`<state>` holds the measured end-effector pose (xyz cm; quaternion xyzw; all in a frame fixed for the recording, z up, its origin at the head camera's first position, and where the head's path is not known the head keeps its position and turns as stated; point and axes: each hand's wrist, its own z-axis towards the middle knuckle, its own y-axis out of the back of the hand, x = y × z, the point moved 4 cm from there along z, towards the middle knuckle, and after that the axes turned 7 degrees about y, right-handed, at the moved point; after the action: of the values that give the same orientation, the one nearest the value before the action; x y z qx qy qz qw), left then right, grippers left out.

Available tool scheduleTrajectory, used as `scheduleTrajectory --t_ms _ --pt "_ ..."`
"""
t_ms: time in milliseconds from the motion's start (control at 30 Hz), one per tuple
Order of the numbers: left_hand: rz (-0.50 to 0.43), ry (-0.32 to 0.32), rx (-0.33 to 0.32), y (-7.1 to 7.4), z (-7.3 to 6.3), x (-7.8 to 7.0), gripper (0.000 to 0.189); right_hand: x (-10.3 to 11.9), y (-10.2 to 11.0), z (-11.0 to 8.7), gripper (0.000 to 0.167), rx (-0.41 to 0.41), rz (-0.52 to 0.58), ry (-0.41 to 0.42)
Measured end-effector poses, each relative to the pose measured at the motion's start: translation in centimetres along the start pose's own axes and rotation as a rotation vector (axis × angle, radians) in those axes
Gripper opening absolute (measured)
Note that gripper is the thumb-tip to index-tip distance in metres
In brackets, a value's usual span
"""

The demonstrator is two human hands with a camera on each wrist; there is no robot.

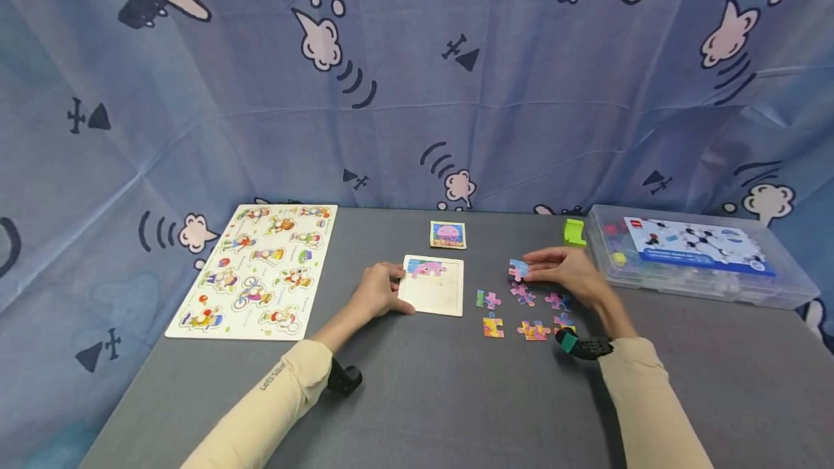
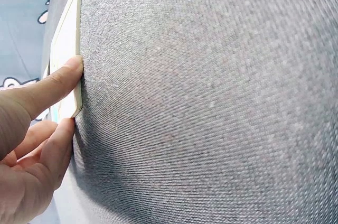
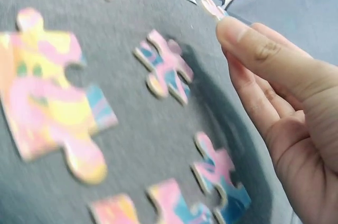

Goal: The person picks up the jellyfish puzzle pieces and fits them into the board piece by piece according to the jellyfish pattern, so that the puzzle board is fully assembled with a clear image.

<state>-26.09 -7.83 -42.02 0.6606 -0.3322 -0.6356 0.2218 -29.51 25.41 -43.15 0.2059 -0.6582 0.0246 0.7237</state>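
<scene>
One grey tabletop [image 1: 417,404] on my feed, white picture board [image 1: 267,272] lying left! In the middle I see the puzzle tray [image 1: 435,297], the left hand [image 1: 380,291] gripping its left edge, fingers bent. Over right, the right hand [image 1: 562,270], nearly closed, pinches a jigsaw piece [image 1: 517,267] at the far side of the loose pieces [image 1: 493,327].

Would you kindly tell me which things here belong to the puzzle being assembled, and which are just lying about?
In use:
white puzzle tray, held by the left hand
puzzle piece, held by the right hand
loose pieces beside the tray
small picture card, probably the guide

Apparently just lying about:
white figure board
clear plastic case
green object
</scene>
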Motion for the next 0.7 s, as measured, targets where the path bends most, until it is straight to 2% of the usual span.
scheduleTrajectory --t_ms 167,467,700 --pt "0.007 -0.004 -0.004 0.0 0.0 0.0 0.067 -0.2 -1.3 0.7 0.044 0.000 0.031 0.017" --pt "-0.001 -0.006 -0.005 0.0 -0.1 0.0 0.067 0.3 -3.3 2.2 0.044 -0.009 -0.015 0.030" --pt "-0.007 -0.014 -0.005 0.1 -0.1 -0.1 0.066 0.5 -5.0 3.2 0.042 -0.001 0.040 0.038"
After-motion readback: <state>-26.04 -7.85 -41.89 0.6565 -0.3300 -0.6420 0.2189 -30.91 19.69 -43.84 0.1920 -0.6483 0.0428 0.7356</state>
